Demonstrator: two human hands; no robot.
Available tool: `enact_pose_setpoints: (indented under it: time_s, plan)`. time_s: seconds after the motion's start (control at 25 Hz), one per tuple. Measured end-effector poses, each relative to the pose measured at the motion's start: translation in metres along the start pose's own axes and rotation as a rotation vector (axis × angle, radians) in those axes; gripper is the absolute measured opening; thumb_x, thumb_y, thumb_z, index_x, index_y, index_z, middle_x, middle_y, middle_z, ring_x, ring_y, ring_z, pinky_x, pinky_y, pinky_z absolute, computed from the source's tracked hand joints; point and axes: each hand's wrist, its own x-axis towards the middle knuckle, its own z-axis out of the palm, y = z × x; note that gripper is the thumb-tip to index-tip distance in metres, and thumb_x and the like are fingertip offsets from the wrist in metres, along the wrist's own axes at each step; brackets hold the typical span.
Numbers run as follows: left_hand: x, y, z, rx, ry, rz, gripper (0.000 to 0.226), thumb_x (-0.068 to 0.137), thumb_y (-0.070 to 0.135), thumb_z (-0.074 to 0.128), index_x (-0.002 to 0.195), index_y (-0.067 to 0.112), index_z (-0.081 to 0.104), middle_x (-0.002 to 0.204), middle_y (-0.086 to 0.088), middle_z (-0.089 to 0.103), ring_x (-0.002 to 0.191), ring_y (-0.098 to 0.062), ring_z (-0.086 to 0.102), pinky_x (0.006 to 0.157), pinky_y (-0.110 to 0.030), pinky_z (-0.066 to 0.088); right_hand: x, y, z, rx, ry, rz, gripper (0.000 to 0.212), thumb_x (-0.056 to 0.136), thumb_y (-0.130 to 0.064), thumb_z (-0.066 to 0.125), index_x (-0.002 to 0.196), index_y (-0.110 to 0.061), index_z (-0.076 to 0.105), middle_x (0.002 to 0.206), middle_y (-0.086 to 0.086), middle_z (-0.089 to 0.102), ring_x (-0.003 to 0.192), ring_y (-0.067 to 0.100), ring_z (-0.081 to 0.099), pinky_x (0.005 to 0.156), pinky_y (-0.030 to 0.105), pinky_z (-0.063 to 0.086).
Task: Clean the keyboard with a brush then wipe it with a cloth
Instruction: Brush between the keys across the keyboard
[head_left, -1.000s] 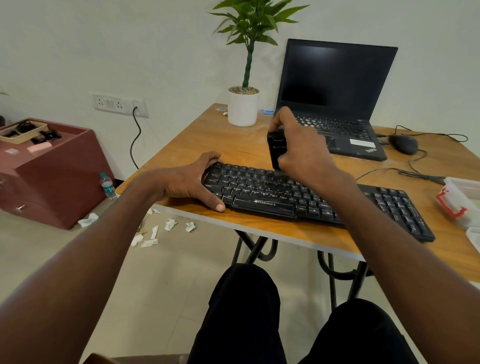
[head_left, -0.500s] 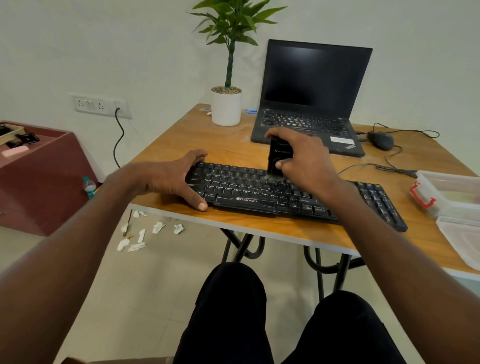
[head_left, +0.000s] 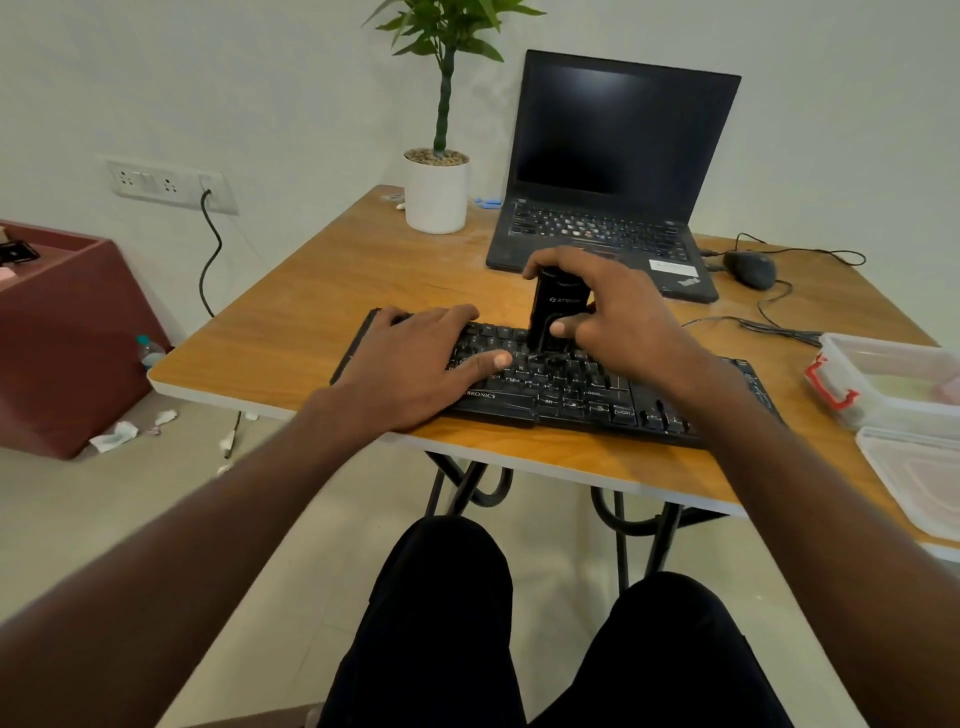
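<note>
A black full-size keyboard (head_left: 582, 387) lies near the front edge of the wooden tabletop (head_left: 311, 322), slightly angled, its keys glossy with white legends. On its front lip the white letters "BRONICS" can be read; the start of the word is hidden under the left hand (head_left: 415, 364). That hand lies flat across the left part of the keys, fingers straight and spread, thumb pointing toward the middle, holding nothing and pressing on the keyboard.

The right hand (head_left: 618, 317) grips a black brush (head_left: 556, 317), a chunky upright block with a small pale logo and lettering too small to read. Its fingers curl over the top and its thumb pinches the lower front. The brush's lower end meets the upper key rows near the middle of the keyboard.

Behind the keyboard stands an open black laptop (head_left: 613, 166) with a dark screen, a white sticker and a "ThinkPad" mark on its palm rest. A potted plant (head_left: 436, 187) in a white pot stands to its left, a black mouse (head_left: 750, 269) to its right. Clear plastic containers (head_left: 893, 384), one with a red clip, sit at the right edge of the tabletop.
</note>
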Motion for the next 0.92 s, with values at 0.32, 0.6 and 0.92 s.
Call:
enact_pose_setpoints:
  time_s: [0.32,0.6,0.92]
  plan:
    - [-0.005,0.002,0.004,0.024,0.129,0.033,0.068,0.108,0.068,0.022,0.152,0.021,0.045,0.139,-0.005,0.067,0.124,-0.023,0.062,0.117,-0.045,0.032,-0.007,0.002,0.006,-0.276,0.165,0.023,0.069,0.088,-0.012,0.073,0.137,-0.053,0.046,0.127,-0.004,0.066,0.116,0.025,0.059,0.091,0.052,0.056]
    - [-0.003,0.0,0.006,0.007,0.136,0.025,0.063,0.107,0.063,0.022,0.148,0.023,0.047,0.132,-0.003,0.071,0.117,-0.023,0.064,0.118,-0.045,0.034,-0.01,0.013,-0.007,-0.327,0.194,0.078,0.067,0.089,-0.014,0.074,0.138,-0.051,0.047,0.13,-0.002,0.068,0.122,0.029,0.059,0.095,0.057,0.052]
    - [-0.002,0.001,0.006,0.013,0.144,0.025,0.06,0.106,0.061,0.024,0.142,0.023,0.05,0.124,-0.002,0.073,0.111,-0.023,0.065,0.117,-0.045,0.034,-0.025,0.027,-0.019,-0.253,0.218,0.104,0.07,0.09,-0.009,0.073,0.143,-0.046,0.047,0.131,0.001,0.065,0.122,0.029,0.058,0.091,0.047,0.056]
